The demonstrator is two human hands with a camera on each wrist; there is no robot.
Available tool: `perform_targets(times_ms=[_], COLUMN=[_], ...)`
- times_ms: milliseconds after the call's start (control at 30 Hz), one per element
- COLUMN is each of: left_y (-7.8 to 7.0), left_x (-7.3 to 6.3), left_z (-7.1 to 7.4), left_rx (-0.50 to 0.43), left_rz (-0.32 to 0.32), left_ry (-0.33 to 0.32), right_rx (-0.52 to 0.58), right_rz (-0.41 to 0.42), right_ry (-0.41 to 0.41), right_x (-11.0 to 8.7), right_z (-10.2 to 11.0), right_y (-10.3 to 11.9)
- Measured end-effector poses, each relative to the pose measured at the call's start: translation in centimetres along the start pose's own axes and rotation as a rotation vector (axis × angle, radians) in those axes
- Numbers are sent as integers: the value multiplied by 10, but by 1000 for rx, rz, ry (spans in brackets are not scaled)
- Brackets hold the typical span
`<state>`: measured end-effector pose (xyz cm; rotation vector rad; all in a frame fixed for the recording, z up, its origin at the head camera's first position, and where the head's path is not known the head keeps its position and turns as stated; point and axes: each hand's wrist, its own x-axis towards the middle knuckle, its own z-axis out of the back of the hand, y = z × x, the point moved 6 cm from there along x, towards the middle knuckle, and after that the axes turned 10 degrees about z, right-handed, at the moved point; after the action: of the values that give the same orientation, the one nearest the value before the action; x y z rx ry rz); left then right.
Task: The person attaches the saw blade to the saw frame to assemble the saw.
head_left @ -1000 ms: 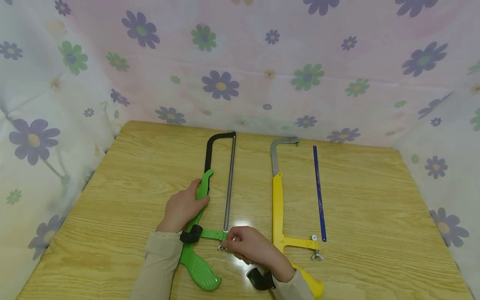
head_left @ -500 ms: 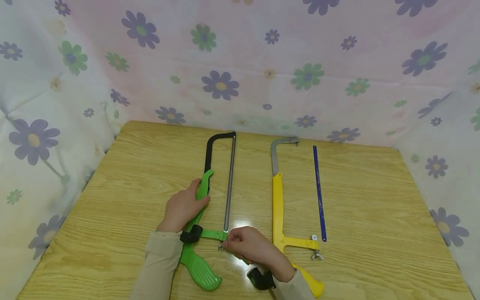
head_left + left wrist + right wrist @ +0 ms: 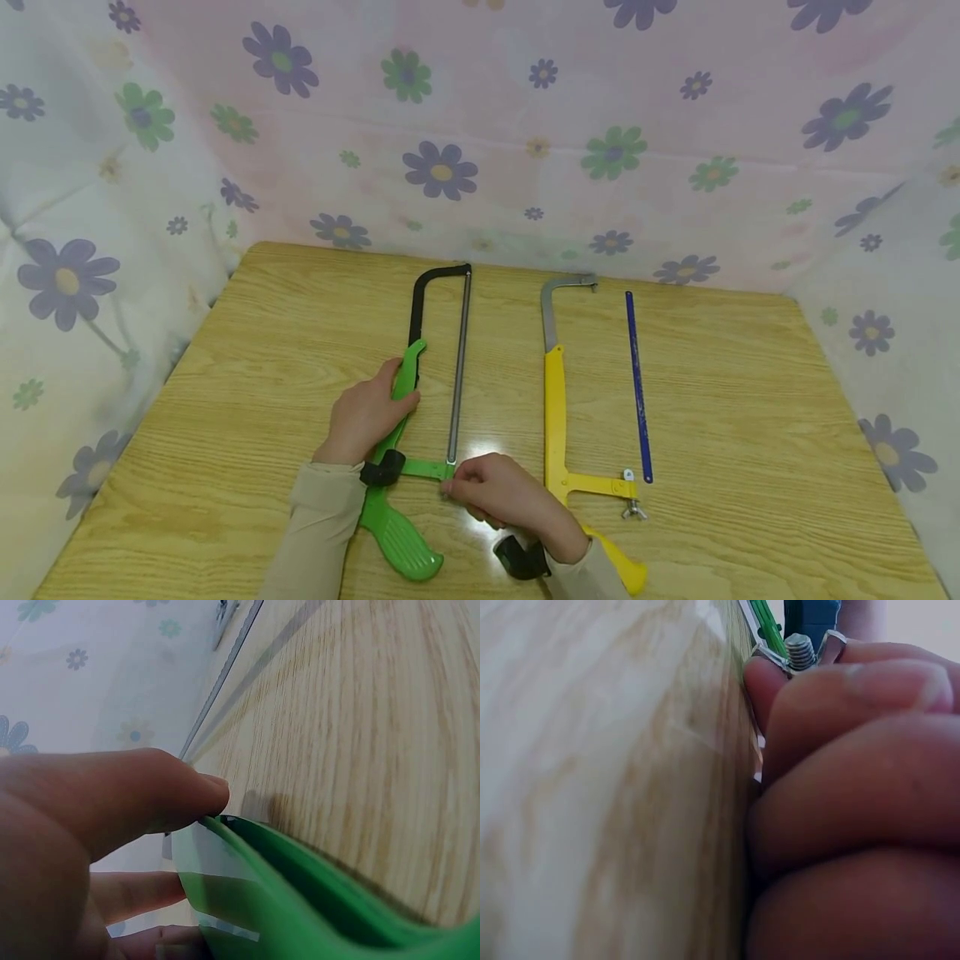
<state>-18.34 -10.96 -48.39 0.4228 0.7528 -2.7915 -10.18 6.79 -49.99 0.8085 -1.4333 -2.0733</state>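
Note:
A green hacksaw with a black front arm lies on the table, its grey blade fitted along the right side. My left hand grips the green frame from the left, thumb on one side and fingers on the other, as the left wrist view also shows. At the blade's near end my right hand pinches the wing nut between thumb and forefinger. In the right wrist view the nut's two wings and the threaded bolt end stick out above the curled fingers. From the head, the fingers mostly hide the nut.
A yellow hacksaw with a grey front arm lies right of the green one, without a blade; my right forearm covers part of its handle. Beyond it lies a loose blue blade. A flowered curtain closes off the table's back and sides.
My right fingers shift slightly on the wing nut, whose wings showed beside them earlier and are now mostly covered. The left hand and the green hacksaw stay in place.

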Motion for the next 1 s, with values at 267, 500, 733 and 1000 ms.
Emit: perform_targets(times_ms=[267, 500, 733, 1000], left_y=[0, 0, -1, -1], left_x=[2, 0, 0, 0], left_z=[0, 0, 0, 0], left_rx=[13, 5, 6, 7], left_rz=[5, 4, -1, 5], left_ry=[-5, 0, -1, -3], right_rx=[25, 32, 35, -1], right_rz=[3, -23, -17, -27], right_ry=[-8, -19, -30, -25], right_x=[0, 0, 1, -1], right_z=[1, 1, 1, 2], right_y=[0, -2, -3, -1])
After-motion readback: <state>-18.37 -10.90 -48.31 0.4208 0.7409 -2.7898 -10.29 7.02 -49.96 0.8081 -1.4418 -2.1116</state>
